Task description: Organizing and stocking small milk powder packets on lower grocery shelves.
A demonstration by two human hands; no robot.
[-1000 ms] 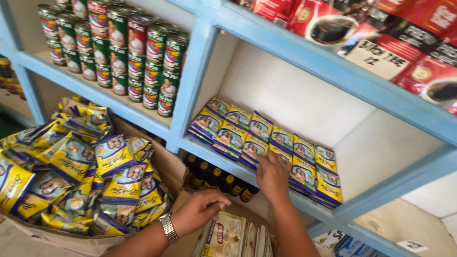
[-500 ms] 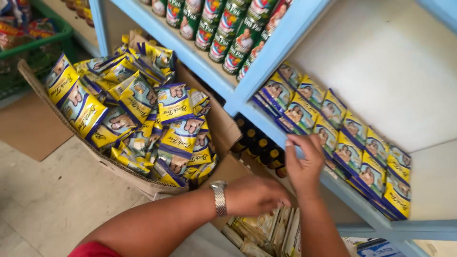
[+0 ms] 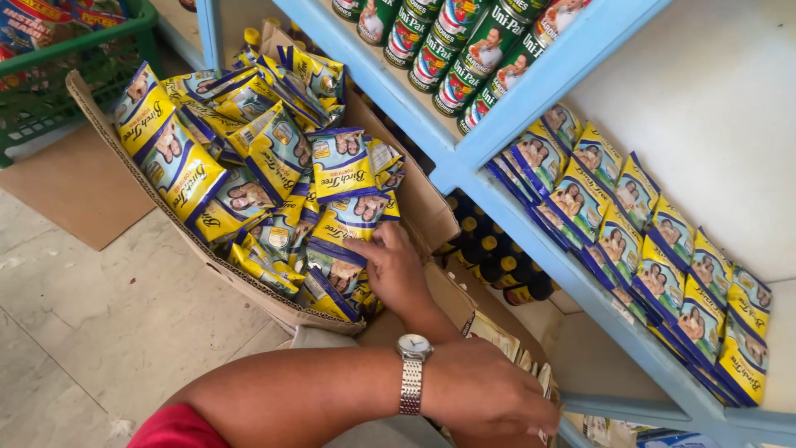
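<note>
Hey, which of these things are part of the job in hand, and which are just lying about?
In hand: right hand on the yellow packets; their carton; matching shelf packets.
Lying about: cans; dark bottles; green basket.

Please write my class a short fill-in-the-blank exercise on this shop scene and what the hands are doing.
1. The right hand touches yellow-and-blue packets in a ____ box.
2. The wristwatch sits on the ____ wrist.
3. The upper blue shelf holds rows of ____.
4. The basket on the floor is ____.

Missing words: cardboard; left; cans; green.
</note>
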